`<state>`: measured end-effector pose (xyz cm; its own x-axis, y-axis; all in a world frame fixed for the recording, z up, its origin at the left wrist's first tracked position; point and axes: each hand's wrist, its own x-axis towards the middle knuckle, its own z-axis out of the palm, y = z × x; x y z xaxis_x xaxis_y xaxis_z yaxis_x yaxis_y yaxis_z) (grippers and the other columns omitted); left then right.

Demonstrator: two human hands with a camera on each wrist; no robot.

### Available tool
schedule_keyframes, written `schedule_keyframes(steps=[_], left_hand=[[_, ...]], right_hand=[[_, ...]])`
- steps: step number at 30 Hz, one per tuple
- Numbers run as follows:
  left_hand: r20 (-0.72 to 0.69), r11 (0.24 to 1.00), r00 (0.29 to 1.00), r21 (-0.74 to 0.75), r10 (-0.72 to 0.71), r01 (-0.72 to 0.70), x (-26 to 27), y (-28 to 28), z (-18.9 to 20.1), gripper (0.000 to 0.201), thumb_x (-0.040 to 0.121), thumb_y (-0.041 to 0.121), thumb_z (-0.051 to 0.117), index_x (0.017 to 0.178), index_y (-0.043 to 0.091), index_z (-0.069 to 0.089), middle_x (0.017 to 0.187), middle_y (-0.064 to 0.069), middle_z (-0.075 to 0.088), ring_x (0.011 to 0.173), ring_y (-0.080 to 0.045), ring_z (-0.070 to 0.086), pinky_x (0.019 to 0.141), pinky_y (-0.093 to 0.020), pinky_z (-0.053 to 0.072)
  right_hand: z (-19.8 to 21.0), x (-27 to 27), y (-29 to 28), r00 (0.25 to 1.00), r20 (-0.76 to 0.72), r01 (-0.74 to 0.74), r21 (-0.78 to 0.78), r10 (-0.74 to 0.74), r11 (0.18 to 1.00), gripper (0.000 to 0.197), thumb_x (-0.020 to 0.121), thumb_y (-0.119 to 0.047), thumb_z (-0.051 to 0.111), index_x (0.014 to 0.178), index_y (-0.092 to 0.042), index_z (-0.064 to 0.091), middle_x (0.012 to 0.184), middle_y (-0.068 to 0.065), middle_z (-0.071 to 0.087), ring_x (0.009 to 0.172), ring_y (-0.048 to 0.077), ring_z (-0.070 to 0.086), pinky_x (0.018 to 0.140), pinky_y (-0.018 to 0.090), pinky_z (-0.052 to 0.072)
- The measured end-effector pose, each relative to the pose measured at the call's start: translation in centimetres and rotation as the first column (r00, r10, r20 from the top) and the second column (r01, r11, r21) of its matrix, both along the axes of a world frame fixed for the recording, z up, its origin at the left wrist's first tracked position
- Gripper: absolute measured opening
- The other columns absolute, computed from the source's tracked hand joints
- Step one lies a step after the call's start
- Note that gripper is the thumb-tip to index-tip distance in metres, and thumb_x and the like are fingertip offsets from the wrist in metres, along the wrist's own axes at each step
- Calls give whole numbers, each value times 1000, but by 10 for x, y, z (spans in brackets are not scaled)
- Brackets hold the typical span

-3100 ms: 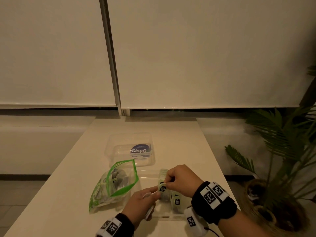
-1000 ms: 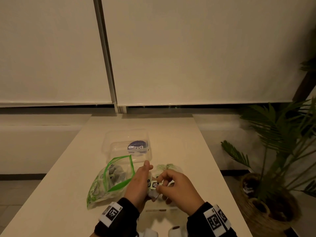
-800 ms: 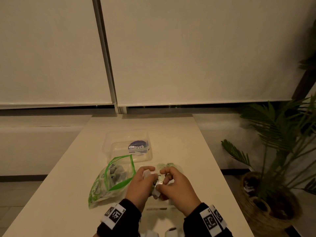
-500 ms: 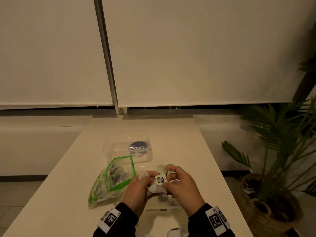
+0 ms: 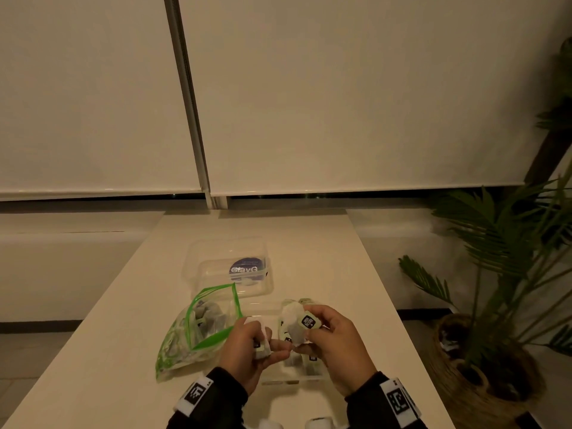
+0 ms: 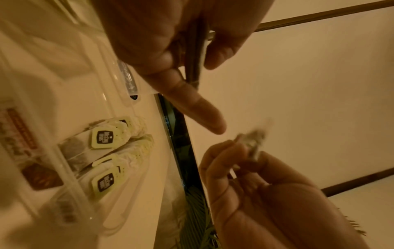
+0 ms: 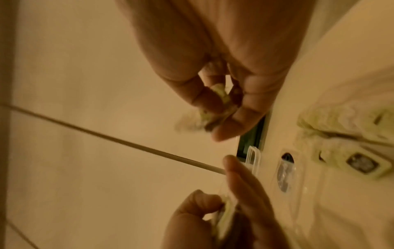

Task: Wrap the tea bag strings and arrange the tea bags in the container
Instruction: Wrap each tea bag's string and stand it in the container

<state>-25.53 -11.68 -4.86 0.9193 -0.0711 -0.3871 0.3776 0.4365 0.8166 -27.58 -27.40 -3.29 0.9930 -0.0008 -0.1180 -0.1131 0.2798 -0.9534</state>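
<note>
Head view showed both hands working just above the clear container (image 5: 309,379) near the front of the worktop (image 5: 325,261). The right hand (image 5: 337,345) pinched a tea bag (image 5: 292,320) by its lower edge, its paper tag (image 5: 308,322) lying against the thumb side. The left hand (image 5: 247,351) had its fingers (image 5: 263,332) curled round a second small pale piece, probably another tagged bag, though blur left that uncertain. Wrapped tea bags (image 6: 102,148) already lay side by side in the container. A green-rimmed zip bag (image 5: 198,329) holding more bags sat just left, a spare tub (image 5: 229,267) behind it. The bag looked light, soft and easily torn, its string thin and slippery; best held by the stiff tag and the sealed paper edge, with gentle tension while winding.
</note>
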Motion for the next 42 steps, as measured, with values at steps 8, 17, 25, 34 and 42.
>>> schedule_keyframes(steps=[8, 17, 25, 34, 42], left_hand=[[19, 988, 994, 110, -112, 109, 3, -5, -3, 15, 87, -9, 38, 87, 3, 48, 76, -16, 55, 74, -43, 68, 56, -41, 59], [73, 981, 983, 119, -166, 156, -2, -10, -7, 6, 85, -10, 61, 87, -6, 57, 79, -24, 61, 80, -36, 71, 61, -32, 58], [75, 879, 990, 471, -123, 73, 5, 1, -38, 35, 71, 19, 71, 103, 17, 57, 93, -8, 65, 84, -20, 62, 70, -31, 48], [-153, -119, 773, 988, -616, 100, 0, 3, -65, 36, 91, 57, 35, 113, 49, 61, 106, 15, 38, 114, -12, 31, 90, -34, 30], [-275, -348, 697, 937, -662, 39, -2, -15, -69, 43, 97, 54, 24, 131, 43, 47, 124, 5, 39, 122, -20, 30, 97, -49, 23]], right_hand=[[3, 1, -4, 944, -299, -32, 342, 140, 939, 38, 68, 12, 30, 94, -2, 53, 70, 15, 55, 53, 22, 48, 48, 26, 32], [-3, 31, -12, 985, 33, -110, -629, 167, 770, 12, 80, -15, 71, 73, -20, 63, 71, -11, 56, 65, 3, 50, 59, 19, 38], [-22, 66, -15, 954, -76, -211, -857, 290, 470, 15, 87, -16, 62, 74, -10, 60, 73, -6, 52, 72, 10, 49, 61, 19, 36], [-54, 82, 6, 876, -354, -405, -909, 327, 100, 20, 90, -16, 56, 102, -6, 68, 109, 14, 67, 103, 27, 61, 85, 29, 46], [-60, 87, 9, 915, -316, -343, -937, 250, 73, 23, 93, -20, 55, 111, -11, 67, 119, 12, 65, 112, 28, 60, 93, 29, 45]])
